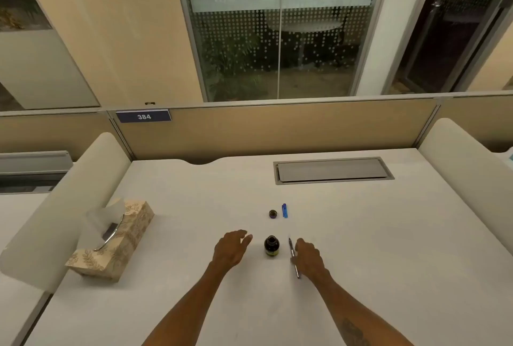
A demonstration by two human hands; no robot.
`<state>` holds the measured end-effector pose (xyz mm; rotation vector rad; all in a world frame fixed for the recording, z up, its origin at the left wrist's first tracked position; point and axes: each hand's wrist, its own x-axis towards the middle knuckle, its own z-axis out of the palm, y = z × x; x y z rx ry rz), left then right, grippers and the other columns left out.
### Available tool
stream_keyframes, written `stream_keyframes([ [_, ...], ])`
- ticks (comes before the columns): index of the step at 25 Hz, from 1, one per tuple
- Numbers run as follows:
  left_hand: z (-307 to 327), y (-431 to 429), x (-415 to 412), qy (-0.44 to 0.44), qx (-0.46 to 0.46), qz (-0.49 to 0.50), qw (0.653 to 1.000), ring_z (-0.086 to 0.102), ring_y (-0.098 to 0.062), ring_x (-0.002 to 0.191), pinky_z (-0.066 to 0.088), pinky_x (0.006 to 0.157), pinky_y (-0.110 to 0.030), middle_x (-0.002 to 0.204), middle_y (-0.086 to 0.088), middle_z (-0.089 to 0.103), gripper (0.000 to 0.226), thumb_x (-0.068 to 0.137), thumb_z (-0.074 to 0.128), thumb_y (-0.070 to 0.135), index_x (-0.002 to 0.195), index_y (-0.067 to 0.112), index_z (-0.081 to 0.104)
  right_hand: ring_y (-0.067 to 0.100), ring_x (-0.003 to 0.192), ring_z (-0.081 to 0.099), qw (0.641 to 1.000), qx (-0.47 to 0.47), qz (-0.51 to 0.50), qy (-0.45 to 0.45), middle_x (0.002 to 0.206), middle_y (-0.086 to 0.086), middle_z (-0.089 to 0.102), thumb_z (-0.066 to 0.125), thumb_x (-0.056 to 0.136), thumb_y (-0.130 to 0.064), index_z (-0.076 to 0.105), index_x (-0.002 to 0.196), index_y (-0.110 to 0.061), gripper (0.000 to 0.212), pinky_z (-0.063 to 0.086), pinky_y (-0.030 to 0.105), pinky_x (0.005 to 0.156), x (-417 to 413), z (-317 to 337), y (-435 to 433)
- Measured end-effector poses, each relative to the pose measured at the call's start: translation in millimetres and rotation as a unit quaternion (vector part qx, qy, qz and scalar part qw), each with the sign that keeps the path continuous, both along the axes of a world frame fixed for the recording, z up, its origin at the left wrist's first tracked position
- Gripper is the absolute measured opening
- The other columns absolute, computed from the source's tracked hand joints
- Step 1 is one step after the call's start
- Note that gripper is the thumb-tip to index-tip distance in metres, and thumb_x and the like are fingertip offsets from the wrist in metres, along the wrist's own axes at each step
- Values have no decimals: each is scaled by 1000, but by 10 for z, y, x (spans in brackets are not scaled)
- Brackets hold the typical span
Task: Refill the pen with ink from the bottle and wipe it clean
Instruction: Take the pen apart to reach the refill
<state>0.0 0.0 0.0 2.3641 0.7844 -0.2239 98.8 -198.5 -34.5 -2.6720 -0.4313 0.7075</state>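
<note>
A small dark ink bottle [271, 246] stands uncapped in the middle of the white desk [361, 248]. Its round cap [273, 214] lies just behind it, beside a blue pen cap [284, 210]. The pen [293, 257] is a thin grey stick to the right of the bottle, tip pointing away from me. My right hand [309, 258] is shut on the pen's barrel, with the pen low over the desk. My left hand [232, 247] hovers to the left of the bottle, fingers apart and holding nothing.
A patterned tissue box [116, 240] with a tissue sticking out sits at the left of the desk. A grey cable hatch [331, 170] is set into the far part. Padded dividers flank both sides and a low partition stands behind.
</note>
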Motion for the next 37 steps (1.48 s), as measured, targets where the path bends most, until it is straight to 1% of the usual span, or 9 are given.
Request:
stream_keyframes([
  [4, 39, 30, -13, -15, -3, 18, 1000, 59, -18, 121, 41, 98, -28, 133, 3, 64, 40, 101, 44, 48, 129, 26, 63, 31, 106, 63, 1000, 8, -22, -7, 120, 14, 63, 54, 94, -13, 54, 116, -4, 23, 51, 34, 83, -52, -26, -25],
  [9, 208, 21, 182, -126, -43, 52, 990, 63, -17, 114, 42, 98, -30, 124, 4, 69, 32, 102, 48, 37, 120, 21, 69, 28, 96, 67, 979, 146, -145, -5, 104, 9, 71, 61, 89, -15, 68, 104, -6, 19, 50, 31, 80, 202, 352, 171],
  [13, 454, -72, 454, -226, -145, 65, 961, 66, -18, 112, 49, 100, -34, 120, -1, 72, 31, 102, 51, 29, 121, 14, 70, 26, 78, 74, 914, 358, -170, 82, 88, 15, 75, 61, 89, -9, 71, 96, -5, 13, 60, 47, 82, 361, 730, 343],
  [15, 563, -112, 530, -253, -233, 67, 937, 67, -17, 107, 51, 94, -31, 118, 0, 72, 33, 103, 48, 33, 124, 17, 68, 24, 81, 75, 888, 417, -126, 146, 93, 14, 75, 62, 93, -15, 70, 101, -8, 13, 61, 44, 81, 372, 850, 389],
  [20, 713, -164, 627, -277, -388, 80, 876, 68, -16, 111, 55, 96, -34, 119, 3, 73, 33, 104, 45, 36, 121, 22, 70, 18, 87, 72, 868, 440, -66, 218, 97, 4, 76, 54, 100, -25, 64, 111, -14, 19, 58, 28, 76, 324, 967, 449],
  [25, 688, -147, 580, -276, -419, 59, 863, 68, -18, 113, 54, 96, -35, 121, 4, 73, 35, 106, 41, 32, 126, 18, 66, 14, 83, 68, 845, 462, -22, 268, 95, 4, 74, 51, 102, -26, 66, 115, -12, 25, 57, 26, 78, 297, 989, 406],
  [30, 679, -144, 590, -283, -426, 78, 856, 71, -13, 108, 55, 93, -33, 115, 2, 75, 31, 105, 44, 30, 106, 16, 72, 15, 78, 71, 842, 445, -58, 301, 90, 5, 75, 41, 105, -34, 70, 105, -14, 35, 57, 27, 74, 231, 996, 488],
  [33, 719, -156, 612, -291, -420, 109, 853, 70, -17, 107, 55, 89, -31, 111, 3, 76, 27, 102, 51, 31, 101, 18, 74, 15, 73, 68, 844, 468, -89, 247, 83, 6, 75, 54, 100, -33, 72, 97, -10, 30, 56, 26, 72, 218, 1000, 568],
  [37, 780, -173, 666, -304, -426, 154, 838, 68, -17, 109, 52, 86, -29, 110, 1, 77, 28, 100, 55, 30, 111, 12, 74, 22, 79, 68, 846, 481, -132, 189, 85, 7, 74, 78, 83, -23, 71, 94, -11, 18, 57, 36, 81, 233, 1045, 615],
])
